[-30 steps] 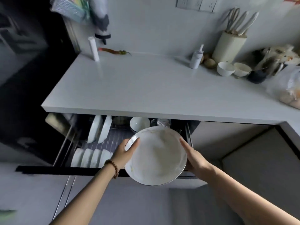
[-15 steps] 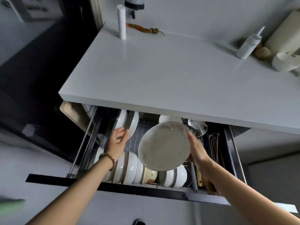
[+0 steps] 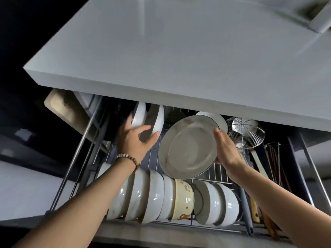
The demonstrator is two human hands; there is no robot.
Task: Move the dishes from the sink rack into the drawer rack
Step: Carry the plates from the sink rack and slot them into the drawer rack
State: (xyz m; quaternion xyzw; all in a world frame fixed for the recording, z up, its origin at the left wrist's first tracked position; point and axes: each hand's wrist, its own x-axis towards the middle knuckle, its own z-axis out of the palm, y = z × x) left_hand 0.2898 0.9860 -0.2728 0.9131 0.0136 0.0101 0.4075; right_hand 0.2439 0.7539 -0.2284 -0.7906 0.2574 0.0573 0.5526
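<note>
A white plate with a dark rim [image 3: 188, 146] is tilted on edge over the open drawer rack [image 3: 217, 173]; my right hand [image 3: 224, 149] grips its right rim. My left hand [image 3: 136, 140] rests on two upright white plates [image 3: 158, 122] standing in the rack's back left, fingers around their lower edges. A row of white bowls on edge [image 3: 154, 196], one cream with a pattern [image 3: 183, 198], fills the front of the rack. Another white dish [image 3: 217, 120] stands behind the held plate.
The white countertop [image 3: 179, 59] overhangs the back of the drawer. A wire skimmer [image 3: 245, 131] lies at the right, with utensil handles [image 3: 272, 163] beside it. A cutting board [image 3: 66, 111] leans at the drawer's left side. The drawer front [image 3: 161, 233] is near me.
The view has come closer to the drawer. My left hand has reached further back onto the standing plates. The plate in my right hand has dropped lower toward the rack.
</note>
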